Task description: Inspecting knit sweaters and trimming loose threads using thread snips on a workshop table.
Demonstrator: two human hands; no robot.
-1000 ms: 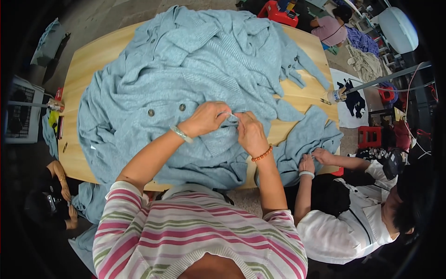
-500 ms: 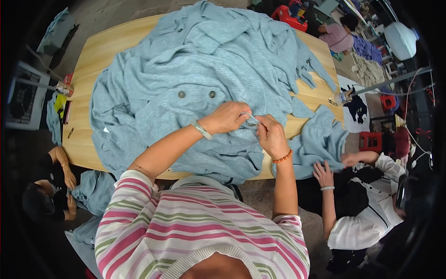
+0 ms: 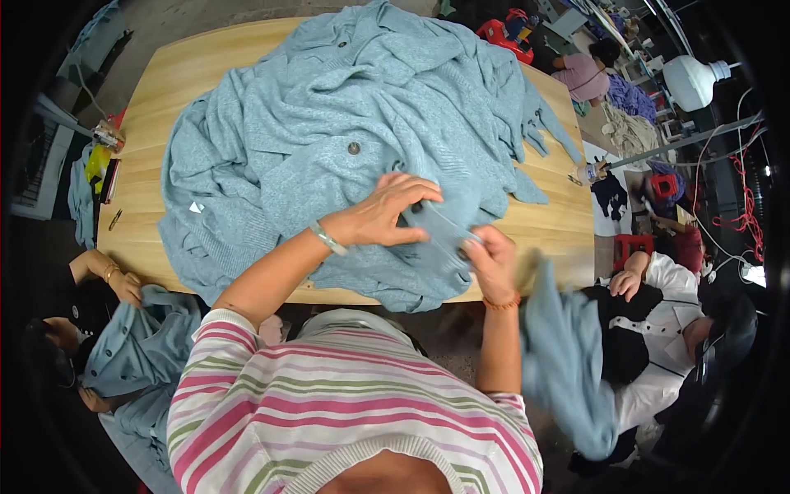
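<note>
A large heap of light blue-grey knit cardigans (image 3: 280,156) covers the table in front of me. My left hand (image 3: 374,216) is over its near right part, thumb and fingers apart, beside a stretched knit strip (image 3: 442,235) with dark buttons. Whether its fingertips touch the strip is hard to see. At the strip's right end my right hand (image 3: 494,259) is closed, pinching the knit edge between thumb and fingers; it is slightly blurred. Farther up the heap shows a round dark button (image 3: 354,148).
The wooden table (image 3: 132,214) has a small pair of thread snips (image 3: 115,220) on its left. A co-worker (image 3: 650,329) sits at the right by a blurred blue-grey garment (image 3: 564,354); another person (image 3: 86,313) on the left handles a buttoned cardigan (image 3: 136,346). A lamp (image 3: 691,82) hangs at upper right.
My hands, close together before at a thin pale strand, have moved apart; the left has opened. The right co-worker's garment has swung off the table edge toward the near side.
</note>
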